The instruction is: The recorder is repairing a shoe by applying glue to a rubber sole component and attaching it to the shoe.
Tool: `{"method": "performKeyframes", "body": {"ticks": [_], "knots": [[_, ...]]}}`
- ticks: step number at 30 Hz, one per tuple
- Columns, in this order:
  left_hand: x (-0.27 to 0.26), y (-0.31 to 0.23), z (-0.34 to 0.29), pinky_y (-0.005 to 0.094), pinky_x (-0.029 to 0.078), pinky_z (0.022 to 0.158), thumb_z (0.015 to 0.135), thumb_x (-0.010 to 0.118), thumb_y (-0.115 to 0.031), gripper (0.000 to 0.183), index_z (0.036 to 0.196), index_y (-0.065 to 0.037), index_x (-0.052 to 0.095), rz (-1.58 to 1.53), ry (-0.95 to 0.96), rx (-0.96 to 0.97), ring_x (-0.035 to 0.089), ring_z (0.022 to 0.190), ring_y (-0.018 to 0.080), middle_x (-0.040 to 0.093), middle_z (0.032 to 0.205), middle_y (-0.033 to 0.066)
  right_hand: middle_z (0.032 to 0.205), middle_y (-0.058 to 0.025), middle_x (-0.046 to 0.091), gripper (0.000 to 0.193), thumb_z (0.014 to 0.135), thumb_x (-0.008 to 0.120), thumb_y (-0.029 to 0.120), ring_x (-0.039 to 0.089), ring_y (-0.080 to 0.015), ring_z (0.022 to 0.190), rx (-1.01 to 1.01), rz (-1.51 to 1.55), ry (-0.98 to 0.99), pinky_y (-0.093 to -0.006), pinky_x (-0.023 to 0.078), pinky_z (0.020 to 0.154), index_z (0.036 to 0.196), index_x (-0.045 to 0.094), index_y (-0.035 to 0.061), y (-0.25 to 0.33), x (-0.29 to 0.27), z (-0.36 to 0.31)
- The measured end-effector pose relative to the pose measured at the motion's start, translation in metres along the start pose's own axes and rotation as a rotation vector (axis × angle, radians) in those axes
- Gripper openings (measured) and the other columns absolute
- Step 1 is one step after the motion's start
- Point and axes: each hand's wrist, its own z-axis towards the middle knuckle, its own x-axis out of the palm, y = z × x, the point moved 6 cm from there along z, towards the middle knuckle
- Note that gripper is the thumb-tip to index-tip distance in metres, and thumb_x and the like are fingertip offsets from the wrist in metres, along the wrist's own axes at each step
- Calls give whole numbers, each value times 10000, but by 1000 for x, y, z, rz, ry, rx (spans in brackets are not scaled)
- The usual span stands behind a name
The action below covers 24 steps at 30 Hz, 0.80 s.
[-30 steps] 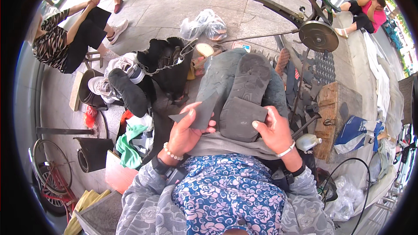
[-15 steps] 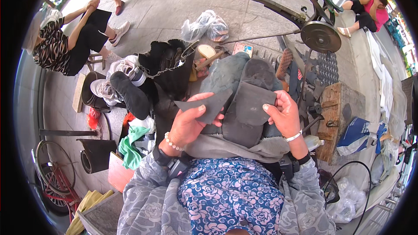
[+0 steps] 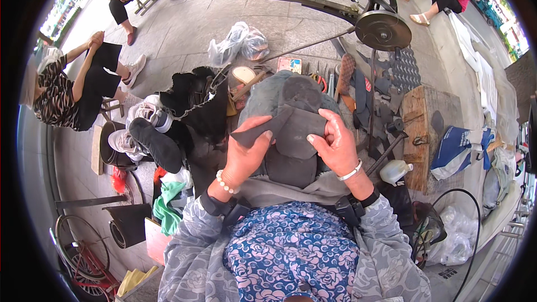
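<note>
My left hand (image 3: 244, 155) is closed on a pointed scrap of dark grey sheet rubber (image 3: 254, 133), thumb on top. My right hand (image 3: 337, 144) pinches the right edge of a squarish dark grey rubber sheet (image 3: 299, 128) between thumb and fingers. The scrap's upper tip meets or overlaps the sheet's left side; I cannot tell whether they touch. Beneath both pieces lies a dark shoe sole (image 3: 290, 170) on my lap, over a grey cloth (image 3: 279, 191). A worn, dusty rounded dark pad (image 3: 300, 93) shows just beyond the sheet.
A hand-cranked machine with a wheel (image 3: 384, 31) stands ahead right. A wooden box (image 3: 417, 151) and white bottle (image 3: 395, 172) are at right. Sneakers (image 3: 150, 113), a black shoe (image 3: 155, 144) and a black bag (image 3: 196, 100) lie left. Seated people (image 3: 56, 95) are farther off.
My hands have come closer together, bringing the pointed scrap against or over the sheet's left side. The whole view has shifted, so the surroundings sit farther left.
</note>
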Motion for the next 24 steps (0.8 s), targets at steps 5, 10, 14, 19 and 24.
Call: {"method": "performKeyframes", "body": {"ticks": [5,10,14,19,24], "knots": [[20,-34,-16,342,413,624,658,627,18,374,1022,-66,619,630,70,496,545,690,248,581,833,86,638,25,389,541,736,657,-14,370,-20,518,29,57,-54,-189,342,465,1227,432,16,4,-3,8],[40,-42,-29,363,372,669,586,696,-65,404,984,-88,628,971,156,683,542,757,237,593,863,43,648,26,385,548,730,666,-11,368,-26,536,4,34,-46,-187,342,479,1233,452,26,-2,-6,16],[22,-40,-18,341,428,654,657,645,21,349,1002,-31,613,801,174,622,565,738,259,598,877,94,652,26,390,534,725,666,-11,362,-31,539,4,66,-45,-188,340,483,1223,477,32,-1,-7,17],[3,-27,11,304,468,660,709,589,94,323,1019,6,600,483,96,410,591,760,266,602,908,147,712,49,358,541,748,654,-26,353,-7,565,-6,-9,89,-169,319,480,1249,459,35,4,-4,26],[3,-22,10,312,468,695,695,605,88,337,1015,-19,612,548,121,577,587,812,282,604,915,151,723,1,415,523,726,674,20,409,-52,573,-3,-74,19,-198,355,505,1212,483,34,5,-3,19]]}}
